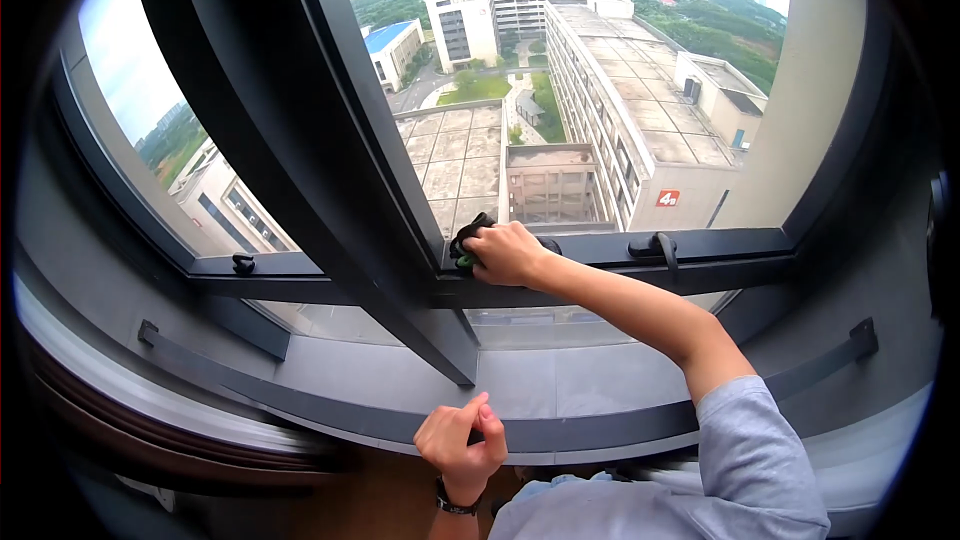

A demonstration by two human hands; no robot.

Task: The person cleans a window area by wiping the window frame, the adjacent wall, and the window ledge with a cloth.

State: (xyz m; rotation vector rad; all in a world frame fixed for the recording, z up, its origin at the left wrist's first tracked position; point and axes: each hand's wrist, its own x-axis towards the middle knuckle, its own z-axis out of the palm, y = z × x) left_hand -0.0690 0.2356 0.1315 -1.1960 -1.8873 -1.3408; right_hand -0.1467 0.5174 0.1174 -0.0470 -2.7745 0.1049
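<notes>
My right hand (505,252) reaches out to the lower left corner of the window pane. Its fingers are closed on a crumpled black cloth (466,236) with a small green patch. The cloth rests against the dark window frame (590,245), beside the thick upright post. Part of the cloth is hidden by my fingers. My left hand (463,443) is held low, in front of my body and above the rail. Its fingers are curled in, with thumb and index finger close together, and nothing shows in them. A dark band (455,500) circles the left wrist.
A black window handle (655,248) sits on the frame to the right, another handle (243,263) to the left. A dark post (300,140) slants down between the panes. A curved grey rail (590,433) crosses before the sill. Buildings (640,70) show outside.
</notes>
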